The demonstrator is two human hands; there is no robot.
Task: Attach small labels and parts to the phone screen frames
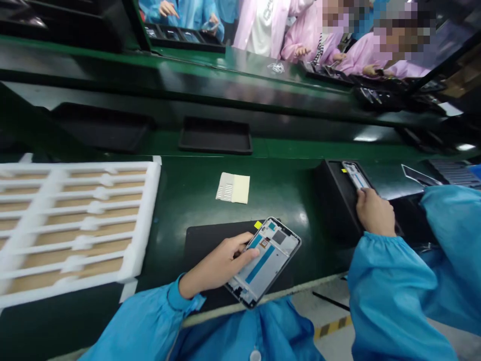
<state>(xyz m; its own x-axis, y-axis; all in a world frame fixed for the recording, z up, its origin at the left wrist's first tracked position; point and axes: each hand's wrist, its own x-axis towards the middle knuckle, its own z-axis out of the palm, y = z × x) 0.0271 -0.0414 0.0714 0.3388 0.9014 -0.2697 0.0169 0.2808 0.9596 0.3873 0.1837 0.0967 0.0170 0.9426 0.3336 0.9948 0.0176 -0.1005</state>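
Observation:
My left hand (233,258) grips the left edge of a phone frame (265,265), thumb on its inner face. The frame is silver-edged with blue strips and a yellow tab, tilted over a black mat (203,240). My right hand (376,213) reaches to a black tray (334,200) at the right, its fingers closed on the near end of a second phone frame (355,175). That frame also has a yellow tab; the fingertips are partly hidden. Beyond the mat lies a small sheet of cream paper and white stickers (233,188).
A white foam rack (141,220) with slots stands at the left. A shallow black tray (216,135) is at the back. Another blue sleeve (451,215) comes in at the right. Co-workers in pink and blue coats work across the green bench (180,175).

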